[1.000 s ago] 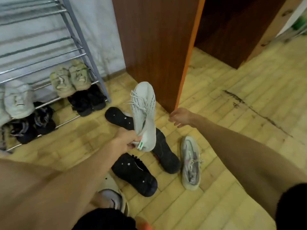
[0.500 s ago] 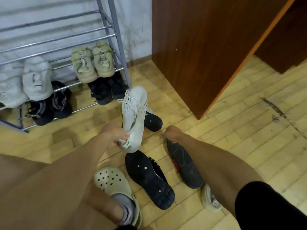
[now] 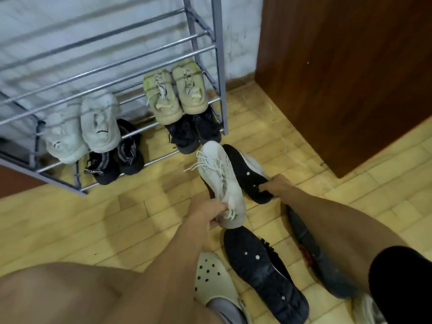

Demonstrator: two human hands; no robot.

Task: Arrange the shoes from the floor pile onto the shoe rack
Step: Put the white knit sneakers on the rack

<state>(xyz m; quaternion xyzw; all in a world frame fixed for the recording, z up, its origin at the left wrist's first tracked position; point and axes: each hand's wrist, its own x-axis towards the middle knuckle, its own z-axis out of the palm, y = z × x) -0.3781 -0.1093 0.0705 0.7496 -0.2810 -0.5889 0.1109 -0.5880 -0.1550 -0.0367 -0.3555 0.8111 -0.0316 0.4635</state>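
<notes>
My left hand (image 3: 205, 213) grips the heel of a white knit sneaker (image 3: 219, 181) and holds it toe-up just above the floor. Right beside it lies its mate (image 3: 243, 171), black sole upward with a strip of white upper showing; my right hand (image 3: 278, 183) is closed on its near end. The grey metal shoe rack (image 3: 203, 50) stands behind. Beige sneakers (image 3: 175, 94) and white sneakers (image 3: 93, 122) sit on one shelf, with black pairs (image 3: 194, 134) (image 3: 117, 160) on the lowest.
On the wooden floor near me lie a sole-up black shoe (image 3: 264, 270), a dark shoe (image 3: 311, 251) partly under my right arm, and a grey sneaker (image 3: 367, 309) at the bottom edge. My foot wears a pale clog (image 3: 215, 277). A brown cabinet (image 3: 350, 78) stands right of the rack.
My view has swung left toward the rack. My right hand has moved from the air down onto the sole-up shoe and closed on it. The left hand still holds the white sneaker.
</notes>
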